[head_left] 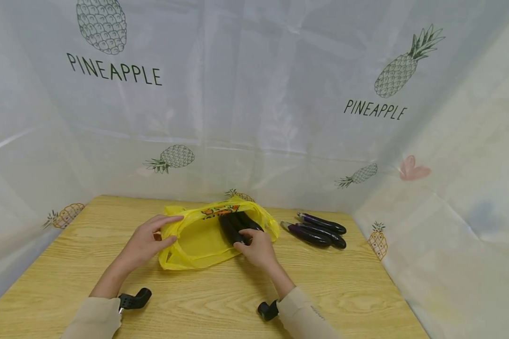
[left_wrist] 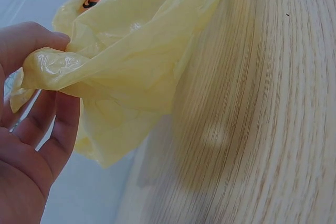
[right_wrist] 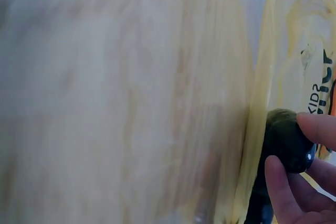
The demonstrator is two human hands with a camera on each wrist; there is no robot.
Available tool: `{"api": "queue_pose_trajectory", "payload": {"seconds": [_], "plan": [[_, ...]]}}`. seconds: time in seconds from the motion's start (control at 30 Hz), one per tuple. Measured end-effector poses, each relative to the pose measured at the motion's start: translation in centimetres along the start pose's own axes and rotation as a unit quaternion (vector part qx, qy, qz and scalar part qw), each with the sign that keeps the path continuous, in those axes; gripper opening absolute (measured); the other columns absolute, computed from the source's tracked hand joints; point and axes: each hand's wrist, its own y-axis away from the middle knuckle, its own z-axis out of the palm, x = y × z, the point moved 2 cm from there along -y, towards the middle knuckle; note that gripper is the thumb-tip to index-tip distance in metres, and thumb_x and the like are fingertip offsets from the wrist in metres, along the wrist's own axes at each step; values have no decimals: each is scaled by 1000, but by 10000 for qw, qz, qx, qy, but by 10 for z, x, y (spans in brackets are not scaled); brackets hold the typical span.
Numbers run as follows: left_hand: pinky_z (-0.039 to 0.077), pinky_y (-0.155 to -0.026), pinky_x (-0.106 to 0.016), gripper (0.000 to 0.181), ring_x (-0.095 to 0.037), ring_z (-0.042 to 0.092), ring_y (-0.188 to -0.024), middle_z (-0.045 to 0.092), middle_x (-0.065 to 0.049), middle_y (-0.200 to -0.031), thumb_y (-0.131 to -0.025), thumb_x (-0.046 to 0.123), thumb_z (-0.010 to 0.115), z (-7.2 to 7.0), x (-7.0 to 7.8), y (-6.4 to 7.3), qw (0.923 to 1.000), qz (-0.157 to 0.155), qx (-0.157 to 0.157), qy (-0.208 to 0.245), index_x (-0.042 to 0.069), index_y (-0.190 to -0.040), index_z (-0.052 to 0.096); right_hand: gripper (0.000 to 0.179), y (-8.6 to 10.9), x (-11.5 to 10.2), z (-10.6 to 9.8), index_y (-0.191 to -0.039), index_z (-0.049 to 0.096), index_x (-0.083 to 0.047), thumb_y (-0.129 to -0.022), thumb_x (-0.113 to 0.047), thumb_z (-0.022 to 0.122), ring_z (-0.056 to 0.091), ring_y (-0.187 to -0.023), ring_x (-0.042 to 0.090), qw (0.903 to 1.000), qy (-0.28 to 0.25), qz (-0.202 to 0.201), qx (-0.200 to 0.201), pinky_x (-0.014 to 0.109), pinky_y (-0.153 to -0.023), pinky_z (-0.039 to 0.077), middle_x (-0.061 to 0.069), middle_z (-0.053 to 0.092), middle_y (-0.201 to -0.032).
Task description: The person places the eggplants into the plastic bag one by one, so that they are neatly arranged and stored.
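A yellow plastic bag (head_left: 197, 238) lies on its side with its mouth spread toward me. My left hand (head_left: 143, 241) pinches the bag's left edge between thumb and fingers; the left wrist view shows the bunched plastic (left_wrist: 55, 69) in that grip. At the right part of the mouth my right hand (head_left: 258, 249) holds a dark eggplant (head_left: 229, 228) by its rounded end, as the right wrist view of the eggplant (right_wrist: 287, 137) confirms. Beside it in the bag is another eggplant (head_left: 249, 221). Their far ends are hidden by the bag.
Three eggplants (head_left: 311, 235) lie together on the wooden table (head_left: 203, 301), right of the bag. A pineapple-print sheet (head_left: 254, 103) hangs behind the table's back edge, and more sheeting (head_left: 462, 212) closes off the right side.
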Motion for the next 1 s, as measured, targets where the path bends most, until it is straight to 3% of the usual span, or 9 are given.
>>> {"api": "queue_pose_trajectory", "payload": {"seconds": [0.27,0.73,1.0], "plan": [[47,-65,-25,56,-14,51,-88,65,-7,-133,-97,6,78,-1,2,0,10000,8,-4,-4,18,-149,63,38,-1,-3,8,-122,78,-3,-89,-21,86,61,-75,10,9998,-5,16,222,30,-71,53,7,78,-101],[48,-68,-26,57,-15,52,-91,64,-7,-133,-97,6,78,1,1,-1,9999,-54,-76,126,19,-150,63,39,3,-12,13,-123,75,-1,-85,-7,82,69,-97,21,9993,-113,329,103,40,-84,58,12,76,-109],[47,-65,-26,56,-14,51,-86,65,-6,-131,-97,5,78,0,2,1,10000,-3,-18,37,19,-149,63,36,0,-13,17,-118,75,-2,-85,-14,85,68,-85,17,9991,-47,356,222,34,-73,56,7,75,-97]]}}
